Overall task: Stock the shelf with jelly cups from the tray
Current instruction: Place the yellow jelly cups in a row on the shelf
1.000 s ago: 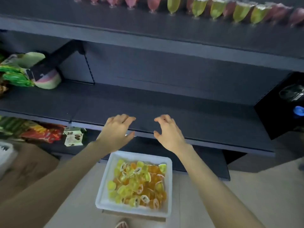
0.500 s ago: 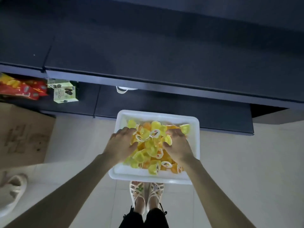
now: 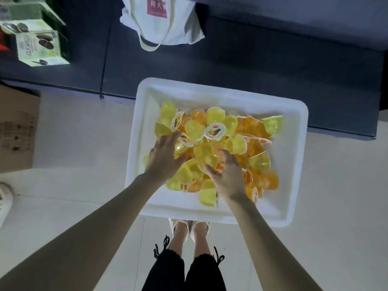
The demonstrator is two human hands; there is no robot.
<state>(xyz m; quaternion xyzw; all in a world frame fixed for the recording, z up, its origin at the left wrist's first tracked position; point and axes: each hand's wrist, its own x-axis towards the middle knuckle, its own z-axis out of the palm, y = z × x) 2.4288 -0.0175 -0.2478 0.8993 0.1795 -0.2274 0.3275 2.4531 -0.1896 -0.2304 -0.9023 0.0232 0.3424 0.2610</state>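
Jelly cups (image 3: 235, 143) in tray (image 3: 210, 91) — left hand (image 3: 165, 159), right hand (image 3: 227, 179) fingers (image 3: 227, 159) curl round some.

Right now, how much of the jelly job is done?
Done: no cups show on the dark grey shelf in view. In hand: the left hand and right hand grab yellow and orange plastic jelly cups. Left: the heap in the white plastic tray.

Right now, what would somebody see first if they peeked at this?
The heap of yellow and orange jelly cups filling the white tray in the middle. Next, the left hand and right hand digging into that heap, and a white tote bag on the dark shelf behind.
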